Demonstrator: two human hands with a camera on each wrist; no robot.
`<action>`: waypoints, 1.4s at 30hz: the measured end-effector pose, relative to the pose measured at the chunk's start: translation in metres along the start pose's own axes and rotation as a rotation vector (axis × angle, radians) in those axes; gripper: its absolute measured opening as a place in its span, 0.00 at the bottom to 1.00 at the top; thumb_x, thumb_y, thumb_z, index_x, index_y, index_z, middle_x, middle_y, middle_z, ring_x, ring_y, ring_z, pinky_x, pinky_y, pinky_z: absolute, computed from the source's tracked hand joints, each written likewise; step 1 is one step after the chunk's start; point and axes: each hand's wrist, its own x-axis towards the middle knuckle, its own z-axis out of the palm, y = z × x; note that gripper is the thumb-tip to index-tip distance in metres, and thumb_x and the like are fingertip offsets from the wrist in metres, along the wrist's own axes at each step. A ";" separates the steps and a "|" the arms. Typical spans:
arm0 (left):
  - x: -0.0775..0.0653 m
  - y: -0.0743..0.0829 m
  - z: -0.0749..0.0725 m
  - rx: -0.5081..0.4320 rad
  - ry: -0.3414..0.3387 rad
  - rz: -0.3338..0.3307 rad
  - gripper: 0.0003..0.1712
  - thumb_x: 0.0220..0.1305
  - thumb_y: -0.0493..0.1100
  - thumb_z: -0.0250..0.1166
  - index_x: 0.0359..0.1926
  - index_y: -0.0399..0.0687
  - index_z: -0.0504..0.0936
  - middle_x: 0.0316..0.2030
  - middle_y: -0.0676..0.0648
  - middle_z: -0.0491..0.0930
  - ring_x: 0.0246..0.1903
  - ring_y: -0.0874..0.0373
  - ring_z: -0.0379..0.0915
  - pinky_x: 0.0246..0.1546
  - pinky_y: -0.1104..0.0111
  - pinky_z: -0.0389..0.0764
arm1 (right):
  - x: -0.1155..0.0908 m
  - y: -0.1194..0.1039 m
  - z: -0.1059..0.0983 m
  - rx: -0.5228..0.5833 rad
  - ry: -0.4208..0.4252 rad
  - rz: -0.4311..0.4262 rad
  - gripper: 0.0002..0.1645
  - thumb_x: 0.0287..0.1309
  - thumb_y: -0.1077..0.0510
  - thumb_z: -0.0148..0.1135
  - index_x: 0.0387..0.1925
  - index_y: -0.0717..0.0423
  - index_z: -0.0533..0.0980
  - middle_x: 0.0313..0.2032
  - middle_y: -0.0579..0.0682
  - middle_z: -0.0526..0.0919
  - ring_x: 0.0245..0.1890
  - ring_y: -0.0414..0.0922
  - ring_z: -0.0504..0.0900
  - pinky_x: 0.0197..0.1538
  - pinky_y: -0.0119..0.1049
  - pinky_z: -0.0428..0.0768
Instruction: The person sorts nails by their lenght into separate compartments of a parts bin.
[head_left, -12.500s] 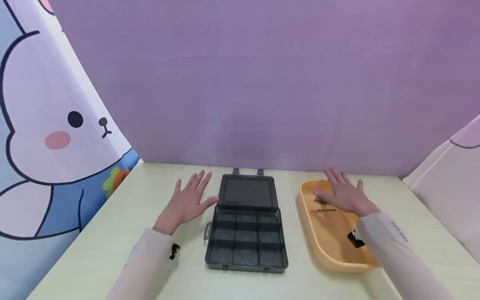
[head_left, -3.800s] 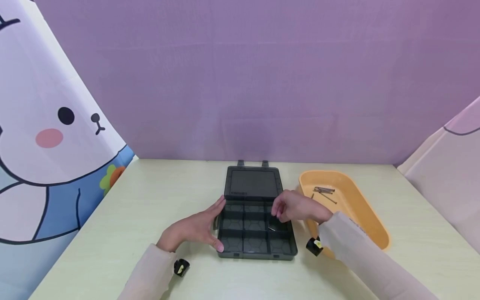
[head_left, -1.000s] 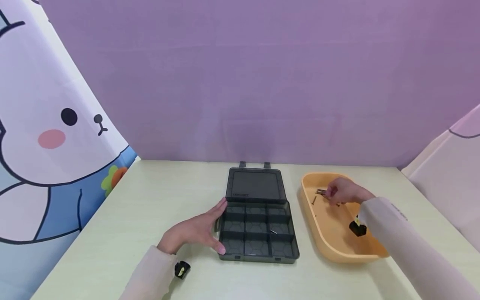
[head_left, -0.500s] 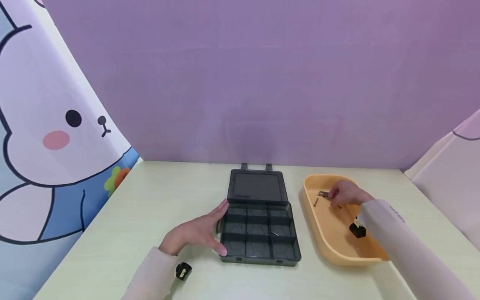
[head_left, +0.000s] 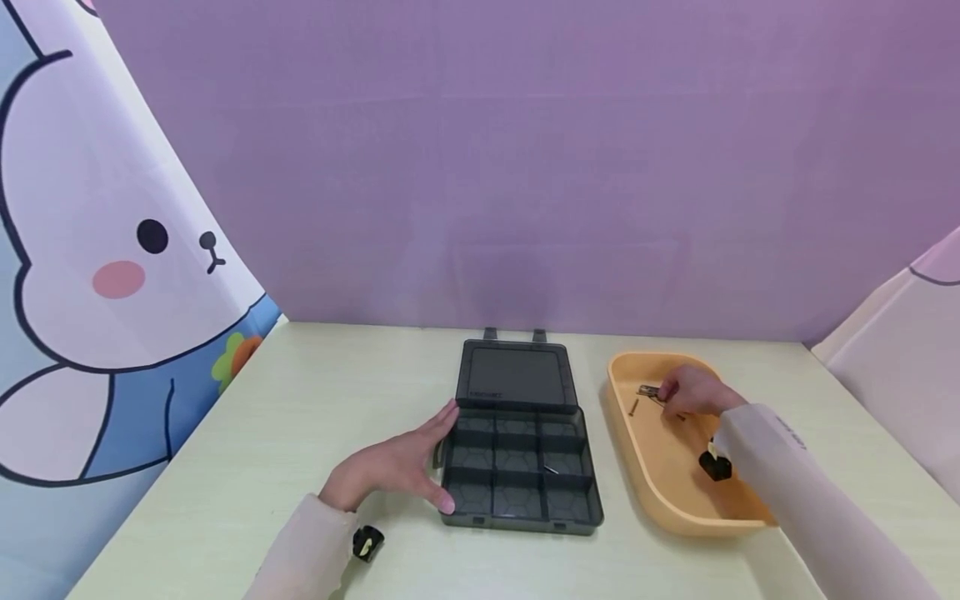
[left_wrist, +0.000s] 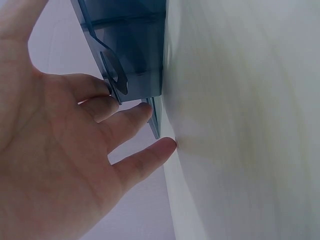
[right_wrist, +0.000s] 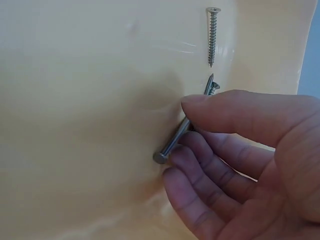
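My left hand rests against the left side of a dark translucent compartment box, thumb at the front corner and fingers spread toward the hinge. The left wrist view shows these fingers fairly straight beside the box's side latch. A small metal piece lies in the right compartment of the middle row. My right hand is down inside the orange tray. In the right wrist view, its thumb and fingers pinch a nail, head toward the lower left. A screw lies beyond the nail's point.
The box's lid lies folded back toward the purple cloth. Several metal pieces lie in the tray beside the right fingers. The tray stands right of the box on the pale table.
Since 3.8 seconds ago my right hand has moved from the box into the tray, leaving a metal piece in a compartment. It now pinches a nail. My left hand stays at the box.
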 end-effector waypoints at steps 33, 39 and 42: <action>0.001 -0.002 0.000 0.000 0.001 0.002 0.71 0.45 0.56 0.76 0.74 0.37 0.35 0.75 0.42 0.27 0.74 0.45 0.30 0.70 0.49 0.51 | 0.008 0.006 0.004 -0.027 -0.025 0.055 0.05 0.35 0.67 0.61 0.21 0.58 0.77 0.14 0.42 0.73 0.12 0.35 0.68 0.20 0.29 0.68; 0.001 -0.001 -0.001 0.000 -0.003 0.002 0.71 0.45 0.55 0.76 0.74 0.37 0.35 0.75 0.42 0.27 0.74 0.45 0.30 0.70 0.48 0.51 | 0.004 0.001 -0.003 0.020 -0.062 0.037 0.02 0.39 0.66 0.62 0.21 0.61 0.77 0.15 0.43 0.73 0.14 0.36 0.69 0.22 0.31 0.70; 0.002 -0.003 -0.001 0.010 -0.002 0.002 0.72 0.45 0.55 0.76 0.74 0.37 0.35 0.75 0.42 0.27 0.74 0.45 0.31 0.70 0.49 0.51 | 0.002 0.000 -0.007 0.030 -0.085 0.045 0.02 0.42 0.66 0.62 0.22 0.62 0.77 0.15 0.43 0.73 0.14 0.36 0.68 0.23 0.31 0.70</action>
